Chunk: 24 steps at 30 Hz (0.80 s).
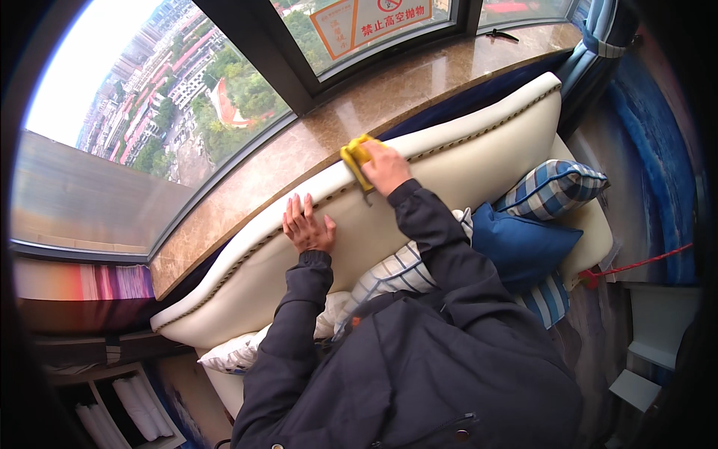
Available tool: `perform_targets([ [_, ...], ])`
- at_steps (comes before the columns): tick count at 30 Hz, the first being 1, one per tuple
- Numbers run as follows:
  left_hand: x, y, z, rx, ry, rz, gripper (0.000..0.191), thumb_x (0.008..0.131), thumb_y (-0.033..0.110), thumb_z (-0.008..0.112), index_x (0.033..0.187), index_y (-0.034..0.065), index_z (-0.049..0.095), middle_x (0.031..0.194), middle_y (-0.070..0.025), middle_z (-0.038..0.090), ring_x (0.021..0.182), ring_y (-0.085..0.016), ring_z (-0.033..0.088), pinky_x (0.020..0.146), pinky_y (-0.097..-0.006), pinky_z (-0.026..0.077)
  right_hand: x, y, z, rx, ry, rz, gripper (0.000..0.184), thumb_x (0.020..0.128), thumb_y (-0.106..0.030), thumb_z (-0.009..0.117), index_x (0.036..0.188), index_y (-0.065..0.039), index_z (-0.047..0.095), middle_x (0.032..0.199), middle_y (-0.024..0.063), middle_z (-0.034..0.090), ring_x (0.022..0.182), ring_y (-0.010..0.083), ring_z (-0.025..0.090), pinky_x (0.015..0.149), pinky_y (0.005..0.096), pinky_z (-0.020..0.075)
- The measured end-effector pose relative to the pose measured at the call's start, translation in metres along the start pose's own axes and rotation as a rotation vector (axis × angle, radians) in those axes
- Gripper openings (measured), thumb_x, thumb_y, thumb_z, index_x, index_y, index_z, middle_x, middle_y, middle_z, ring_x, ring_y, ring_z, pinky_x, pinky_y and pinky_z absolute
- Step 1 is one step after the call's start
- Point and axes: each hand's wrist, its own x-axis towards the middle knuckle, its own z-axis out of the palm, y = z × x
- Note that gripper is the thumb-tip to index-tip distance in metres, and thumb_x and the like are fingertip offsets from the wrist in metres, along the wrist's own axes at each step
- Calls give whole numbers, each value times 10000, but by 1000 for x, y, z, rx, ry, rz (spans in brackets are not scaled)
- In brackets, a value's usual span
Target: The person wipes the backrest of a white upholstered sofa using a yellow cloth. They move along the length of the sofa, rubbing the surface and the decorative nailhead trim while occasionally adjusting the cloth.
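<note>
A cream upholstered sofa backrest [477,160] with a row of dark nailheads curves before me, below the window. My right hand [386,167] grips a folded yellow cloth [359,157] on the padded top edge of the backrest. A small dark end pokes out below the cloth; what it is cannot be told. Further left, my left hand [309,227] lies palm down on the backrest, its spread fingertips reaching over the nailheads. It holds nothing.
Behind the sofa runs a brown marble windowsill [314,134] with a small black object [502,36] on it. Plaid [552,188], plain blue [521,241] and striped [392,266] pillows lie on the seat. A tied curtain [603,42] hangs at right, above a red cord [645,264].
</note>
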Motion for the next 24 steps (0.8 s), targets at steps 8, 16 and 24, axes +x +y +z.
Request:
perform_targets([
  [8,-1,5,3,-45,21,11,668,801,282,594,1433,113,458,1475,-147,435,1410,-309,378,1162,-479,236,33,116,-33,-342,92,243,378,906,-277,531,1186,-43,631,1214,173,651,1079,360,632,936,462,501],
  [16,-3,-7,6,-102,30,-10,662,794,319,640,1393,98,467,1480,-148,440,1417,-312,371,1163,-486,241,-8,-101,71,-284,-234,-65,360,881,-289,571,1170,-81,625,1265,128,642,990,312,679,846,448,547],
  [24,-4,-5,2,-56,41,-1,691,776,291,656,1412,109,458,1481,-147,449,1402,-299,395,1156,-475,258,18,-17,7,-274,-137,136,356,902,-315,496,1132,-90,647,1173,98,659,1023,338,664,879,472,529],
])
